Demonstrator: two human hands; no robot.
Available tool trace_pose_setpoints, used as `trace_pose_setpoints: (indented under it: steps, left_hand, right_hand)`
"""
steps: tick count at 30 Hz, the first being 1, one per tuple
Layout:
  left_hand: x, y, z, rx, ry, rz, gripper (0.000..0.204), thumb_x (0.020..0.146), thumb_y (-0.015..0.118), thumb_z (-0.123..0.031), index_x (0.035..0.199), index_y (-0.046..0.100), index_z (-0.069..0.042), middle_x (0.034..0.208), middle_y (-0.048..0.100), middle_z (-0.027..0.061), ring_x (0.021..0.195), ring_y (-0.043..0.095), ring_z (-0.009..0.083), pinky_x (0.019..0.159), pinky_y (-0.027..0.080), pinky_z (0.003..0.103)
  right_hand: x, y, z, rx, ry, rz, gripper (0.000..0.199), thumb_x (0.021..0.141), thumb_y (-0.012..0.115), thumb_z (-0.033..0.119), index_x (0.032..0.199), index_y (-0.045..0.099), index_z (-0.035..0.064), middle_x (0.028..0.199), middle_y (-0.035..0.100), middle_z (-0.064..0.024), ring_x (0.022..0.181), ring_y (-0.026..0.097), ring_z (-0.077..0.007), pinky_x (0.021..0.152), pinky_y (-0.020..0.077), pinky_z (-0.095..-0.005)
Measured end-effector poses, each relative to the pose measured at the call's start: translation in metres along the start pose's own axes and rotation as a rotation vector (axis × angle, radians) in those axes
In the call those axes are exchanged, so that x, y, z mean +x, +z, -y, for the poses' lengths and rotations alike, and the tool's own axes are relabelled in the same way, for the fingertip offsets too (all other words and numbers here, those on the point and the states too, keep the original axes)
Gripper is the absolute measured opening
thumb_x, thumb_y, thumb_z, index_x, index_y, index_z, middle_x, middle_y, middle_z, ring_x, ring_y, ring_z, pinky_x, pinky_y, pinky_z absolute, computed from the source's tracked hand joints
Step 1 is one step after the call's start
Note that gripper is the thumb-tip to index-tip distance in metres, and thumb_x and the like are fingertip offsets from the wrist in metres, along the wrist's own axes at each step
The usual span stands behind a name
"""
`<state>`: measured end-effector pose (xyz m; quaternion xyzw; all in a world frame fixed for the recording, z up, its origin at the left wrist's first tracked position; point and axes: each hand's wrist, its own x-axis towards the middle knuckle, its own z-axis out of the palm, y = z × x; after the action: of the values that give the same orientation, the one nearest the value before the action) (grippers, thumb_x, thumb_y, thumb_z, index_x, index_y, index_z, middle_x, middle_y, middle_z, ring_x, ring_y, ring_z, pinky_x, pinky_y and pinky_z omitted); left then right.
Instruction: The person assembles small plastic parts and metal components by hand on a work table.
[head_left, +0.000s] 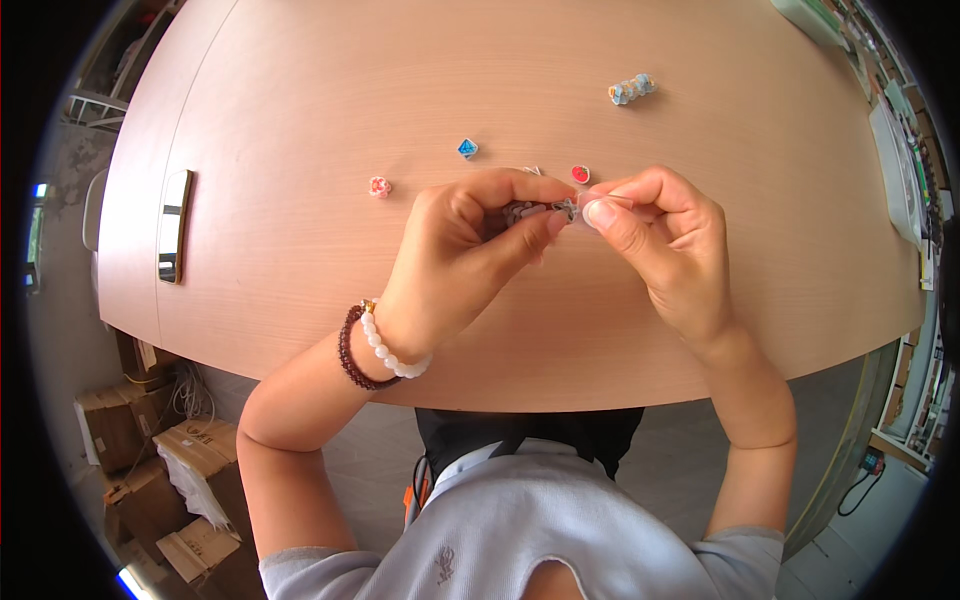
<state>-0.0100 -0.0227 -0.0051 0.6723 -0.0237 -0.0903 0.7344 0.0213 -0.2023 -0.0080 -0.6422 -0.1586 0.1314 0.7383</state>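
Note:
My left hand [455, 240] is closed round a small grey-and-white bundle [526, 211], whose exact kind I cannot make out; its end shows between thumb and fingers. Close beside it, my right hand [680, 240] pinches a thin, clear strip-like piece [590, 200] against the bundle's end. Just beyond the fingertips lies a small red piece with a pale rim [581, 174]. A little blue diamond-shaped piece [468, 149] and a pink-and-white one [379, 187] rest farther left. Toward the far right is a light-blue and yellow knobbly roll [632, 90].
The light wood table [300, 130] has a curved near edge. A phone [174, 227] lies at its left side. Cardboard boxes [200, 445] and cables are on the floor at lower left. Shelving with items [925, 190] lines the right.

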Motion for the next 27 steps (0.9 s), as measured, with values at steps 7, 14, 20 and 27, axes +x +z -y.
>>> trace_pose_setpoints:
  steps: [7,14,20,27]
  left_hand:
    - [-0.002,0.005,0.003,-0.163,-0.035,-0.083,0.015,0.084,0.063,-0.006,0.098,0.063,-0.001,0.076,0.061,-0.0005,0.062,0.051,0.0028,0.053,0.040,0.016]
    - [-0.004,0.006,0.007,-0.200,-0.028,-0.111,0.015,0.083,0.063,-0.004,0.097,0.063,0.000,0.078,0.062,0.0003,0.065,0.052,0.0036,0.056,0.041,0.018]
    - [-0.006,0.009,0.011,-0.025,0.042,-0.125,0.014,0.084,0.060,0.000,0.098,0.062,0.001,0.081,0.063,0.0019,0.069,0.053,0.0047,0.062,0.044,0.018]
    - [-0.006,0.006,0.016,-0.049,0.069,-0.104,0.014,0.084,0.059,0.000,0.098,0.062,0.001,0.083,0.063,0.0030,0.070,0.053,0.0053,0.062,0.044,0.019]
  right_hand:
    - [-0.002,0.003,0.000,-0.003,-0.041,-0.051,0.007,0.085,0.060,0.004,0.085,0.060,-0.0023,0.084,0.065,-0.0087,0.079,0.060,-0.0083,0.073,0.0487,-0.0216]
    - [-0.001,0.005,-0.001,-0.023,-0.053,-0.076,0.005,0.084,0.059,0.002,0.085,0.060,-0.0029,0.084,0.065,-0.0091,0.079,0.060,-0.0091,0.074,0.0489,-0.0222]
    - [-0.002,0.004,0.000,-0.074,-0.051,-0.056,0.005,0.084,0.059,0.002,0.083,0.059,-0.0027,0.084,0.065,-0.0093,0.079,0.060,-0.0089,0.075,0.0484,-0.0223]
    - [-0.002,0.007,0.002,-0.180,-0.052,-0.030,0.005,0.083,0.060,0.002,0.081,0.060,-0.0029,0.086,0.065,-0.0103,0.080,0.061,-0.0098,0.075,0.0491,-0.0231]
